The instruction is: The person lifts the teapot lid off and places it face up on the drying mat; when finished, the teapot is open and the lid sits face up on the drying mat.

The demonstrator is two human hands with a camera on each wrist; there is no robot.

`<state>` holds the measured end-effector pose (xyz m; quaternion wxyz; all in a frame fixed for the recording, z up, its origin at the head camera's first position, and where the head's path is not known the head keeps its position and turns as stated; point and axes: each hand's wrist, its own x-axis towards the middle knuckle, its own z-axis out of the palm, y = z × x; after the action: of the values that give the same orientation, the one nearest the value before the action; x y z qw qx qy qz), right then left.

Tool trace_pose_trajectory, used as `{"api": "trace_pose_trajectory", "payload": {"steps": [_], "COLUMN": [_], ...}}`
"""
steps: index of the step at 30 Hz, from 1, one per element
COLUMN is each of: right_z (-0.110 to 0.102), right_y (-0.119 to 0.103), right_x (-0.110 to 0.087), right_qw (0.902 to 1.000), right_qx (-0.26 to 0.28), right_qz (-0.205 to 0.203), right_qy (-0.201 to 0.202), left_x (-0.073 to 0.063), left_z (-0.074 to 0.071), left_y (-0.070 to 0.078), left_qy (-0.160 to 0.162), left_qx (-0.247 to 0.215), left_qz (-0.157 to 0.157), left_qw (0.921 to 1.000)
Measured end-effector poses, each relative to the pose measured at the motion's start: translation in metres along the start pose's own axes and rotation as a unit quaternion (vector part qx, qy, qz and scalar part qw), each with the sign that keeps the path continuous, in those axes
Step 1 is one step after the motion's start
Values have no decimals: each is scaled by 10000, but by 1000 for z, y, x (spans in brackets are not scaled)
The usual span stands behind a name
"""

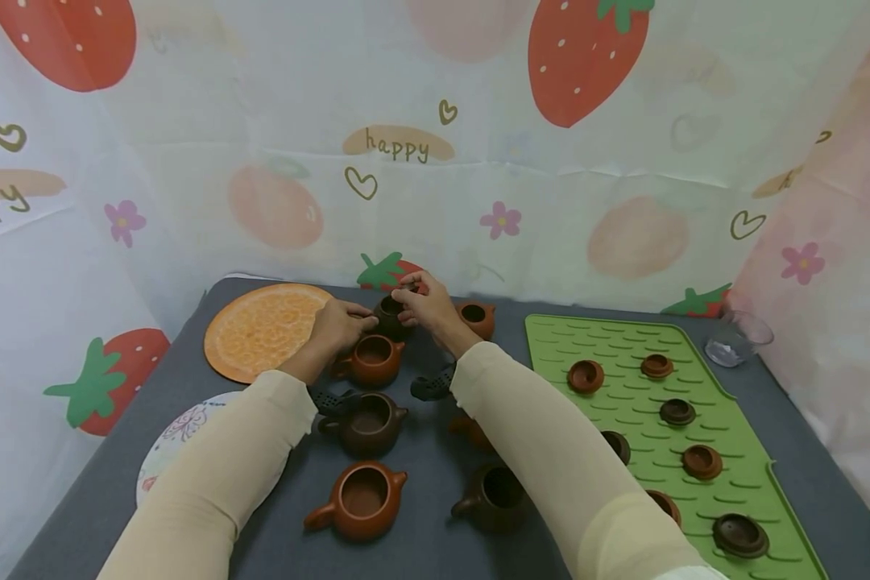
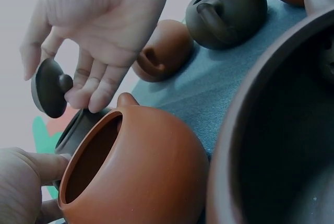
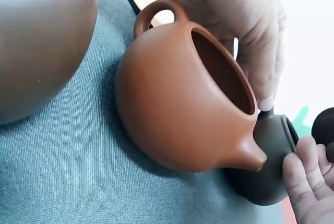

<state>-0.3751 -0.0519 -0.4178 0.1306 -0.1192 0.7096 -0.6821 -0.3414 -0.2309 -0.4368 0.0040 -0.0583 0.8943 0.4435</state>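
Observation:
At the far end of a row stands a small dark brown teapot (image 1: 391, 319), its top uncovered. My left hand (image 1: 341, 329) pinches it at its left side, by the handle, which the fingers mostly hide. Above its mouth my right hand (image 1: 428, 306) holds a dark lid (image 2: 48, 88) by its edge, tilted so that the knob shows in the left wrist view. The right hand's lower fingers (image 3: 308, 172) are beside the dark pot's body in the right wrist view. Just in front is an orange-brown teapot (image 3: 182, 98), lidless, with its spout to the right.
Nearer me stand a dark teapot (image 1: 371, 424) and an orange one (image 1: 366, 501). More teapots, including an orange one (image 1: 476, 319), form a right row. Several lids lie on a green mat (image 1: 551, 338). A round orange mat (image 1: 261, 330), patterned plate (image 1: 181, 427) and clear glass (image 1: 732, 342) flank them.

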Motion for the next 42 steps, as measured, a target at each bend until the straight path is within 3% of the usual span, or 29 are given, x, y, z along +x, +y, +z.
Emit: {"api": "trace_pose_trajectory", "payload": {"steps": [11,21,27,42], "right_z": [-10,-19,-24,-39], "right_y": [-25,-44,-58,-84], "right_x": [-6,-9,-16,-37], "right_qw": [9977,9989,9972,9978], "right_qx": [-676,-463,-719,-549], "right_qz": [39,84,124,-109], "right_qy": [-31,-39,-131,-345], "left_x": [1,0,-2,-4], "left_z": [0,0,-1,1], "left_y": [2,2,1,2], "left_qy": [-51,-91,-70,60], "left_qx": [-47,-117,-216,-37], "left_qz": [30,21,5,49], "left_qw": [10000,9999,9997,10000]}}
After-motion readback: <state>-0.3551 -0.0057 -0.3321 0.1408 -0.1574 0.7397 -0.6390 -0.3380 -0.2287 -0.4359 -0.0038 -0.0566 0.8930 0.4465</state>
